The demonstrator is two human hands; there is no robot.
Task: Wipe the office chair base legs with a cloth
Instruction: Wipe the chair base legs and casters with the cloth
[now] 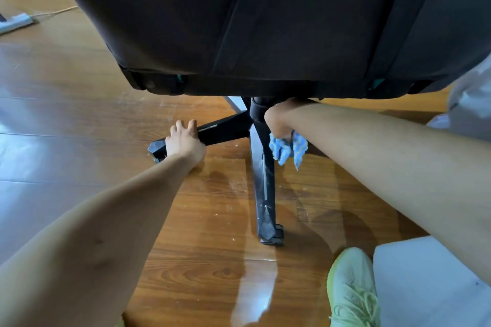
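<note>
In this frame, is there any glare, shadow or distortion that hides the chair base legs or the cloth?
Head view: wide-angle bending curves the glossy wooden floor, with window glare near the pale green sneaker; the dark chair seat shadows the hub, yet the black chair base legs and blue striped cloth in the right hand stay readable.

glossy wooden floor [79, 119], pale green sneaker [353, 292], grey floor fixture [16, 22]

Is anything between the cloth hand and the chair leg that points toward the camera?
Nothing visible. The right hand holds the blue cloth just right of that near leg, by the hub. The left hand grips a different leg, off to the left.
</note>
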